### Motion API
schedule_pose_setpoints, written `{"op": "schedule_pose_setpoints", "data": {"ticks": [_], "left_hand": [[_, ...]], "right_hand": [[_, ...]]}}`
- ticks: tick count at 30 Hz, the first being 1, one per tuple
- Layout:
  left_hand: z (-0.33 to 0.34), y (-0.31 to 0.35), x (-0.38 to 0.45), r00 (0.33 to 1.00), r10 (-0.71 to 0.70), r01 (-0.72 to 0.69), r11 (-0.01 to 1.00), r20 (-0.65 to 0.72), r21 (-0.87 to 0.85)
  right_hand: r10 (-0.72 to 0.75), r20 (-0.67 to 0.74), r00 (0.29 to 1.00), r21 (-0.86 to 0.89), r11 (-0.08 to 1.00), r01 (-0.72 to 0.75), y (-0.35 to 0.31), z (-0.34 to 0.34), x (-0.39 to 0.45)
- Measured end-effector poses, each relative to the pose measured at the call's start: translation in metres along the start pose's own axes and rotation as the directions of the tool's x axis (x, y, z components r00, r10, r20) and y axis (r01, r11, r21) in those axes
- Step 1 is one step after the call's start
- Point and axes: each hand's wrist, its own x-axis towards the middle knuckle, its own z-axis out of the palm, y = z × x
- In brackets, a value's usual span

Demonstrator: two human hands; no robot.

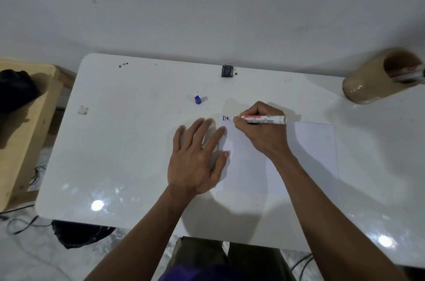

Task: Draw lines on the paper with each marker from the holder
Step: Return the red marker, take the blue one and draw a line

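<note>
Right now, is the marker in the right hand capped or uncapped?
Uncapped: the marker's bare tip touches the paper beside short lines, and a blue cap lies apart on the table.

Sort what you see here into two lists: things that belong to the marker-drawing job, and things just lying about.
Part of the job:
marker in the right hand
paper, pressed flat by the left hand
holder with more markers inside
blue cap

Just lying about:
small black block at the table's far edge
black crumbs
wooden stand
cables on the floor
</note>
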Motion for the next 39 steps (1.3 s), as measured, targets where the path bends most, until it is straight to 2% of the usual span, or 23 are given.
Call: {"op": "schedule_pose_setpoints", "data": {"ticks": [20,22,25,28,32,35,39], "left_hand": [[0.003,0.000,-0.001,1.000,-0.003,0.003,1.000,-0.009,-0.023],[0.003,-0.001,-0.002,1.000,0.001,-0.001,1.000,-0.009,-0.028],[0.001,-0.001,-0.003,1.000,-0.004,0.005,0.999,0.010,-0.054],[-0.007,0.003,-0.002,0.998,-0.045,0.052,0.988,0.051,-0.148],[-0.029,0.000,0.012,0.959,-0.281,0.268,0.854,0.037,-0.446],[-0.049,-0.012,0.044,0.929,-0.367,0.358,0.849,0.054,-0.389],[-0.060,-0.024,0.081,0.930,-0.331,0.360,0.910,0.160,-0.207]], "right_hand": [[0.018,0.033,0.999,0.004,1.000,-0.018,0.000,-0.001,0.001],[0.053,0.046,0.998,0.062,0.997,-0.056,-0.003,-0.003,0.002],[0.143,0.059,0.988,0.263,0.953,-0.153,-0.014,-0.010,0.002],[0.181,0.042,0.983,0.411,0.893,-0.182,-0.030,-0.024,-0.006],[0.172,0.011,0.985,0.525,0.838,-0.152,-0.045,-0.045,-0.025],[0.187,0.012,0.982,0.587,0.794,-0.158,-0.051,-0.054,-0.038],[0.220,0.014,0.975,0.610,0.771,-0.183,-0.053,-0.055,-0.046]]}}
